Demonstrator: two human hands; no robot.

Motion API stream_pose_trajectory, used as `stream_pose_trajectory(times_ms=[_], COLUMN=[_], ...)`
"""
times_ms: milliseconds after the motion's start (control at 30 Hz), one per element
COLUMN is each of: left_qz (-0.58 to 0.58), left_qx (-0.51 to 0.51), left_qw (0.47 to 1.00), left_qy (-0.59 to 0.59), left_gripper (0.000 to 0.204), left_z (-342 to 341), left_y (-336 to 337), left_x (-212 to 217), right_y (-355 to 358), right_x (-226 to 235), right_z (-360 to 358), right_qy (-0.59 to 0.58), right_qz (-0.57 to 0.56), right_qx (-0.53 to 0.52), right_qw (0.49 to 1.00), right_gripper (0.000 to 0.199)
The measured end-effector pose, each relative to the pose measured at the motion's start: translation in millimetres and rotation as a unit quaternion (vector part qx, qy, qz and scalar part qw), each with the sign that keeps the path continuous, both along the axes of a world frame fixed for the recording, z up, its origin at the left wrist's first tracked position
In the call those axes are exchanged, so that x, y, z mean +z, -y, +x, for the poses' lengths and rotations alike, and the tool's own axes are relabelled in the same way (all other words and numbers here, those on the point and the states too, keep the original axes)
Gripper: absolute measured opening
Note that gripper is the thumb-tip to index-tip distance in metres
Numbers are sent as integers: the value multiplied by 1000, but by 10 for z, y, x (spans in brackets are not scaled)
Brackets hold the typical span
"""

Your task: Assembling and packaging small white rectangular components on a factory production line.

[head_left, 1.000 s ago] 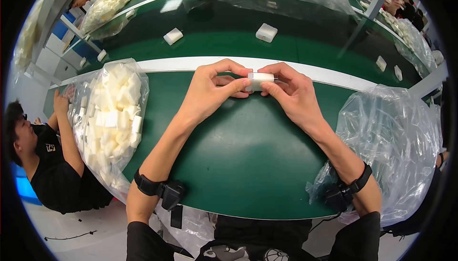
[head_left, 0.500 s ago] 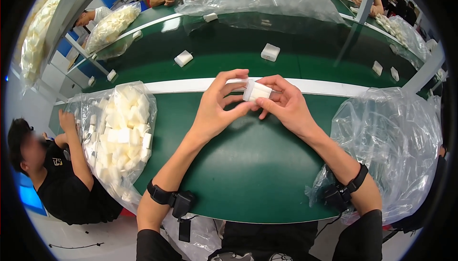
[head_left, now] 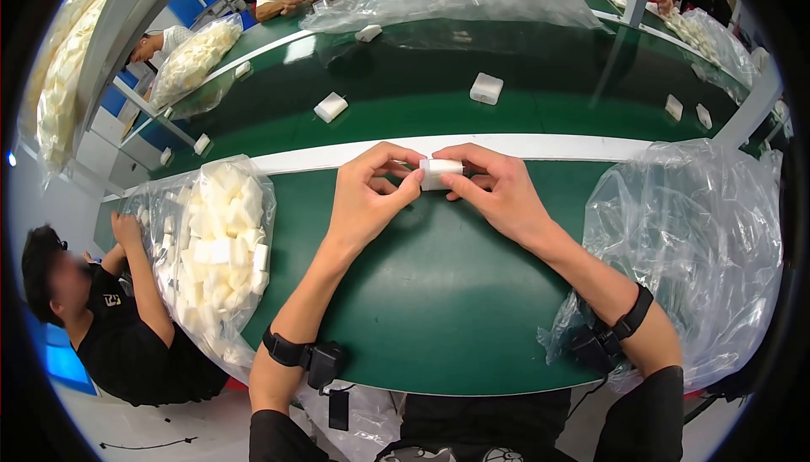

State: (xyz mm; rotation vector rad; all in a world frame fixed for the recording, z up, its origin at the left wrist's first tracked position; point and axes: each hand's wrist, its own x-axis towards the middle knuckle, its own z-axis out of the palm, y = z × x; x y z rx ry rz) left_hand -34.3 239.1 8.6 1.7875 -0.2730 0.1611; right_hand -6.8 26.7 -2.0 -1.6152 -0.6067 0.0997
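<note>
Between my two hands, just above the near green tabletop, is a small white block [head_left: 440, 173] with a duller, translucent-looking end on the left. My left hand [head_left: 364, 196] pinches that end between thumb and fingertips. The opposite end is gripped by my right hand [head_left: 504, 199], its thumb along the near face. Fingers cover part of the block, so I cannot tell whether it is one piece or two.
To the left stands a clear bag of cream-white blocks [head_left: 224, 251], a person in black reaching beside it. A crumpled clear bag [head_left: 683, 259] lies right. Beyond the white rail [head_left: 312, 156], a green belt [head_left: 405, 108] carries several white blocks [head_left: 486, 88]. Other people sit across.
Both hands have come closer together around the block. My left fingers, spread before, now pinch its end, and the block has turned more level. The view has shifted slightly.
</note>
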Motion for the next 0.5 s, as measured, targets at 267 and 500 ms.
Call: stream_pose_trajectory(times_ms=[267,500], left_qz=[-25,-60], left_qx=[-50,-74], left_qw=[998,995], left_qy=[9,-21], left_gripper=[16,14], left_z=[-20,0], left_y=[-93,-154], left_x=[47,6], right_y=[-56,-79], right_x=[53,50], right_z=[-84,-97], right_qy=[103,133], right_qz=[-36,-41], right_qx=[-38,-26], right_qw=[993,990], right_gripper=[25,23])
